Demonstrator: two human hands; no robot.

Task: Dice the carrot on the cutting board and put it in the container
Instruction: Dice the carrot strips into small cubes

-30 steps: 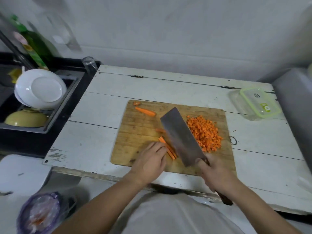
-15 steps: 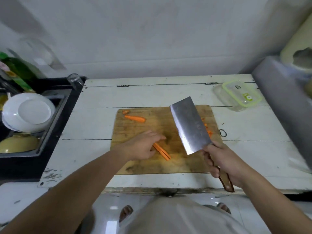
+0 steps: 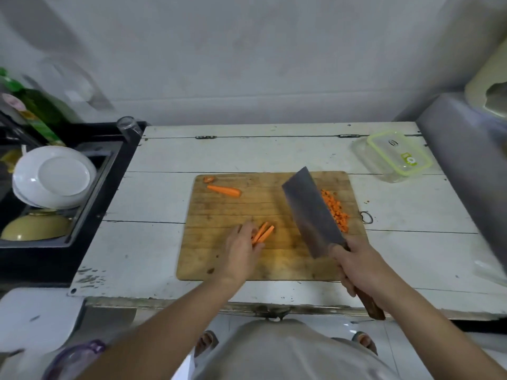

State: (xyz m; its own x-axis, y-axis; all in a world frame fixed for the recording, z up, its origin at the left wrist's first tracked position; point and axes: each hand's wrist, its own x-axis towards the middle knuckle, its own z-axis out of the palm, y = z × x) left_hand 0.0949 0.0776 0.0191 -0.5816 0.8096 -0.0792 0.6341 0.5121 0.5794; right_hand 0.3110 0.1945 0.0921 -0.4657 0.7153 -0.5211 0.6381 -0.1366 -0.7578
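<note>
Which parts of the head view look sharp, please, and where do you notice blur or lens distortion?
Head view: the cutting board, carrot sticks and cleaver read fairly sharp; the table edges splay toward the corners from the wide lens; the grey surface at right and green bottles are smeared; lighting is dim and flat.
</note>
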